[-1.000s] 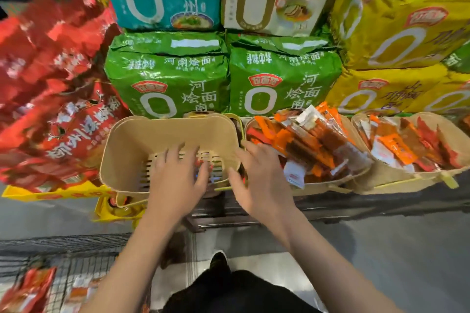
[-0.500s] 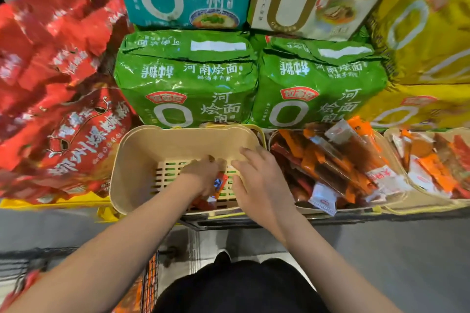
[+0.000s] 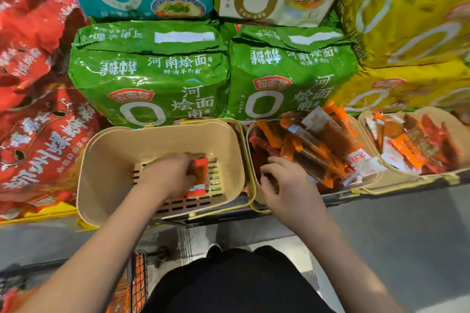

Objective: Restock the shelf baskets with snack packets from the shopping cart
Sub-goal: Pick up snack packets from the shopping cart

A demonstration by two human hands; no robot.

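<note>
Green noodle bags (image 3: 150, 76) behind beige basket (image 3: 106, 160); neighbouring basket (image 3: 250, 185) full.

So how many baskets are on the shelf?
3. The left basket is nearly empty, with the left hand inside. The middle basket and the right basket are full of snack packets. More may be out of view.

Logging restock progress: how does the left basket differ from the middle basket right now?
The left basket holds only an orange packet under the left hand, slotted floor showing; the middle basket is heaped with packets, the right hand at its near edge. Both are beige, side by side.
</note>
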